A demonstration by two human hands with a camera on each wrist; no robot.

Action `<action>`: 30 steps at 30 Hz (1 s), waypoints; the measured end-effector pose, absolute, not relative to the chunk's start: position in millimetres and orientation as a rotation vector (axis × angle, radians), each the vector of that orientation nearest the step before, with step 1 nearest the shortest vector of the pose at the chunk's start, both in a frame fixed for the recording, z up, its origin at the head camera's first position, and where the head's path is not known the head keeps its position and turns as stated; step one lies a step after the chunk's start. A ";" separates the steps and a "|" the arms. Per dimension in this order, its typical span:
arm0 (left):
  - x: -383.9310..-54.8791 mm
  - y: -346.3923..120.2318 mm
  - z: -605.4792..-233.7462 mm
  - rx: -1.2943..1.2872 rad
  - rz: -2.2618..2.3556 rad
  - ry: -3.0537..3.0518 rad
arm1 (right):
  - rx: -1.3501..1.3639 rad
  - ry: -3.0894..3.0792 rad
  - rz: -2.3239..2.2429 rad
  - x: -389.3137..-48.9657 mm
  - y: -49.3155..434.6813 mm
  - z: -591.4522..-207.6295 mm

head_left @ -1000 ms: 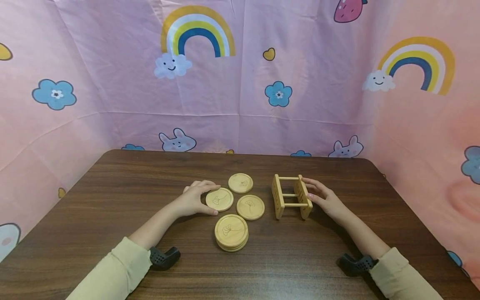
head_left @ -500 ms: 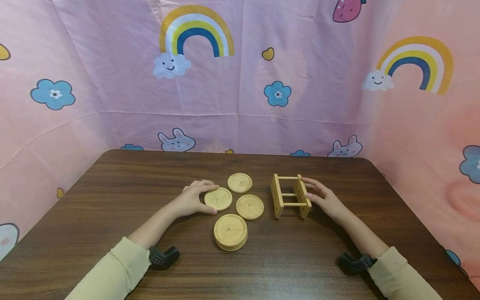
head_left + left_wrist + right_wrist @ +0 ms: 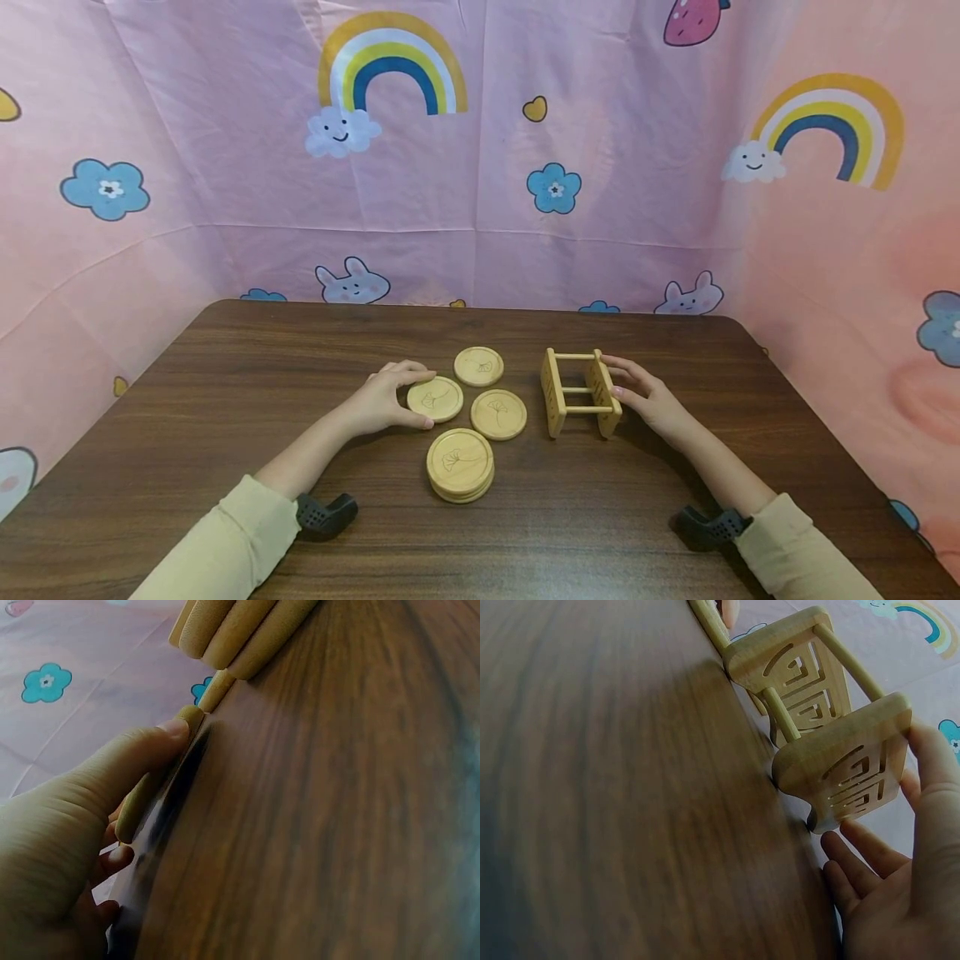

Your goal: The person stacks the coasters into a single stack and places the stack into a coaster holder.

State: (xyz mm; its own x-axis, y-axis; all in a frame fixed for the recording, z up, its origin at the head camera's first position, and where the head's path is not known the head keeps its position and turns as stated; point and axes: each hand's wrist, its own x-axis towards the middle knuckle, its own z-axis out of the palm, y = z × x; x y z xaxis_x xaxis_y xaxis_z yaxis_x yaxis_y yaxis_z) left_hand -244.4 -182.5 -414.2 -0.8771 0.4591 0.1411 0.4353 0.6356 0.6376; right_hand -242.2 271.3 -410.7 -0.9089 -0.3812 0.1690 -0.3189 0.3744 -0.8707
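My left hand [image 3: 384,402] pinches a round wooden coaster [image 3: 435,399] by its rim, thumb on the near side and fingers on the far side. Each visible coaster face bears a carved leaf-like design. Two more coasters lie flat beside it, one farther back [image 3: 478,367] and one to the right [image 3: 498,415]. Nearer stands a short stack of coasters [image 3: 461,463]. On the right, a wooden coaster rack [image 3: 577,392] stands with nothing in it. My right hand [image 3: 651,402] holds its right side panel [image 3: 855,765], thumb and fingertips against the edges and outer face.
Everything stands on a dark wood-grain table [image 3: 570,517]. A printed cloth [image 3: 480,167] hangs along its back and sides. Each wrist carries a black band device, left [image 3: 327,517] and right [image 3: 709,528].
The head view has shifted very slightly. Both hands, the coasters and the rack keep their places relative to each other.
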 end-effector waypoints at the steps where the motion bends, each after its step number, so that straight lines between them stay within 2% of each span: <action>1: -244.2 -182.4 -414.1 0.768 1.089 2.809 | -0.652 2.551 -1.598 -242.3 271.2 -410.8; 20: -232.3 -175.9 -401.4 0.734 1.276 2.774 | -0.672 2.547 -1.594 -242.6 272.0 -411.1; 30: -223.1 -168.1 -396.3 0.825 1.309 2.761 | -0.665 2.548 -1.592 -241.5 272.0 -410.1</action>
State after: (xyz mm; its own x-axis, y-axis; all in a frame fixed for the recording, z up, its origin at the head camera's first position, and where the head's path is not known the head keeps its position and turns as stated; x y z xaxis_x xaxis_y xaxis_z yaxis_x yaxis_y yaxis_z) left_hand -223.1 -168.1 -396.3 -0.8640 0.4447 0.2361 0.4643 0.5222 0.7153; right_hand -241.5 272.0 -410.1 -0.9047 -0.3908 0.1696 -0.3238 0.3722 -0.8698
